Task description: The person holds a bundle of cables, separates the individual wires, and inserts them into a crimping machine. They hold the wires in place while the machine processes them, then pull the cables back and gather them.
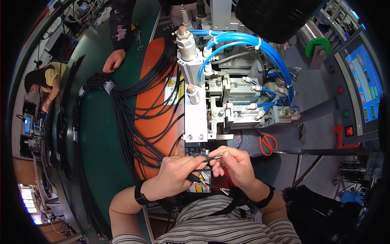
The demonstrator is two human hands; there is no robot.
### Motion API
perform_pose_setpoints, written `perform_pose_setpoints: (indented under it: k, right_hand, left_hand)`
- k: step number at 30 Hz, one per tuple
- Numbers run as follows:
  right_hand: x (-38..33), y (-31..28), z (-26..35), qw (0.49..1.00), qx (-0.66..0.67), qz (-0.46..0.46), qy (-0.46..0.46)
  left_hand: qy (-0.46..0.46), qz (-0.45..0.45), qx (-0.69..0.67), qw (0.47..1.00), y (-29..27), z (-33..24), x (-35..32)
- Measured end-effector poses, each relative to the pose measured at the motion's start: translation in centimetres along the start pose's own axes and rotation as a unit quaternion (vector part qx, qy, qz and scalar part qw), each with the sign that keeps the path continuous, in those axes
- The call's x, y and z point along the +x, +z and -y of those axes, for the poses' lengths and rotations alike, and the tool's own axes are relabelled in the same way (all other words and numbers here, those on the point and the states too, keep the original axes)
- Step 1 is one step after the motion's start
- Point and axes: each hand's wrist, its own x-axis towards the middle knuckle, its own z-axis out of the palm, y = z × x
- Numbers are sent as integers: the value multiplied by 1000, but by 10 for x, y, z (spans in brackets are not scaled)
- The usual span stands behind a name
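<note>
1. A striped shirt (227, 223) is closest, at the bottom.
2. The left hand (176, 175) squeezes a black cable (199, 164) in front of the chest.
3. The right hand (235, 164) pinches the cable's tip, where small coloured wires (217, 155) stick out.
4. A grey machine (199, 110) stands just behind the hands.
5. Red scissors (267, 143) lie to the right.

Thin black cable (203, 162) w/ stripped end, small coloured wires showing at tip; lies nearly horizontal btw. both hands; other black cables below.
</note>
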Motion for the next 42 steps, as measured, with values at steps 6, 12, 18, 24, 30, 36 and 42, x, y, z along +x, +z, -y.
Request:
perform_pose_setpoints:
  k: [6,12,18,24,30,36,42]
  right_hand:
    - [0,-2,10,998,6,0,70]
    - [7,-9,4,998,40,-19,47]
    - [6,-7,5,988,123,26,85]
    - [10,-6,-2,995,-64,60,-56]
    - [8,20,-13,899,-343,-44,-270]
    - [3,25,-14,785,-494,-61,-368]
    - [1,11,-3,989,-112,-16,-97]
  left_hand:
    - [25,-10,45,999,3,0,5]
    - [33,-19,91,995,5,-7,2]
    - [39,-30,-3,999,10,5,4]
    - [26,27,-79,996,-2,1,9]
    - [-7,-12,-1,1000,-4,-7,6]
    - [-8,-18,26,999,-2,-4,-1]
    - [36,-2,125,991,-2,-8,1]
